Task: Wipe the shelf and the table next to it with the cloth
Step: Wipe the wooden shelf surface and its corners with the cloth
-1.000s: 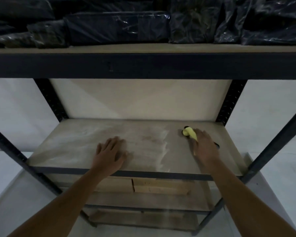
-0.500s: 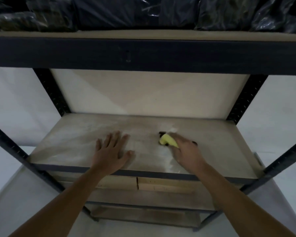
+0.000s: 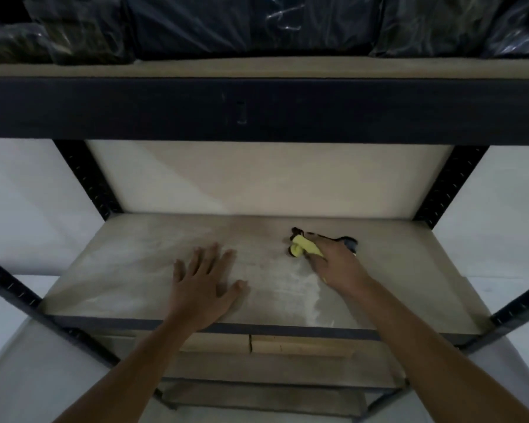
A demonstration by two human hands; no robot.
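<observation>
A dusty pale wooden shelf board [image 3: 129, 270] in a dark metal rack fills the middle of the head view. My right hand [image 3: 336, 264] presses a yellow and dark cloth [image 3: 300, 245] onto the board right of its centre, toward the back; most of the cloth is under the hand. A pale dust streak [image 3: 306, 288] runs from the hand to the front edge. My left hand [image 3: 205, 285] lies flat on the board with fingers spread, left of centre near the front edge, holding nothing. No table is in view.
The shelf above carries several dark plastic-wrapped bundles [image 3: 257, 22] behind a dark crossbeam [image 3: 257, 111]. Black perforated uprights [image 3: 83, 178] [image 3: 452, 184] stand at the back corners. Wooden blocks [image 3: 300, 346] lie on the lower shelf. White walls are on both sides.
My right hand has swept the cloth leftward from the shelf's right part to near its centre, then a little back and right. My left hand has stayed flat in place.
</observation>
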